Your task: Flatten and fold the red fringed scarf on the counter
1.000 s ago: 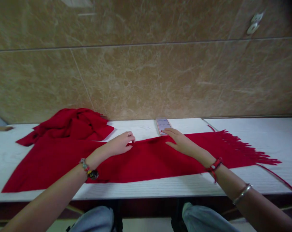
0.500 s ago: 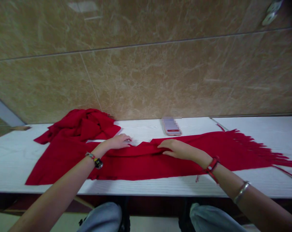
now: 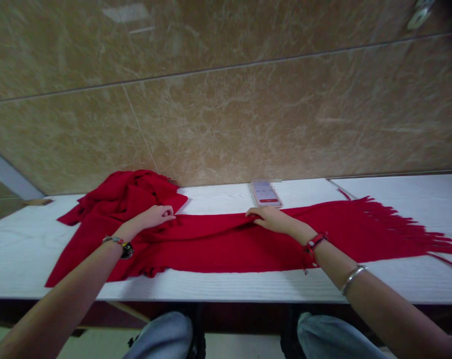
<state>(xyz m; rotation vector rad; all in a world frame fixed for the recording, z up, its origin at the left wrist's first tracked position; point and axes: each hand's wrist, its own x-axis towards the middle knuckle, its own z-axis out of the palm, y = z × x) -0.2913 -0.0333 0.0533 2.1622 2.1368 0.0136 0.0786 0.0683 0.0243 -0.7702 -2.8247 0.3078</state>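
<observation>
A long red scarf (image 3: 218, 254) lies across the white table (image 3: 226, 289), its fringed end fanned out at the right. At the left the rest of it sits in a crumpled heap by the wall. My left hand (image 3: 158, 216) is closed on the scarf's far edge, close to the heap. Farther right, my right hand (image 3: 266, 219) pinches the same far edge. Between my hands that edge runs nearly straight, with a long crease below it. Near my left wrist the cloth bunches toward the front edge.
A phone (image 3: 266, 194) with a lit screen lies behind the scarf, just beyond my right hand. Tan marble tiles (image 3: 226, 124) rise along the table's back. Thin red cords (image 3: 446, 263) lie by the fringe. My knees (image 3: 166, 334) are below the table's front edge.
My left hand has moved left along the far edge and closed on it. The edge between my hands has straightened, and the cloth near my left wrist has bunched up.
</observation>
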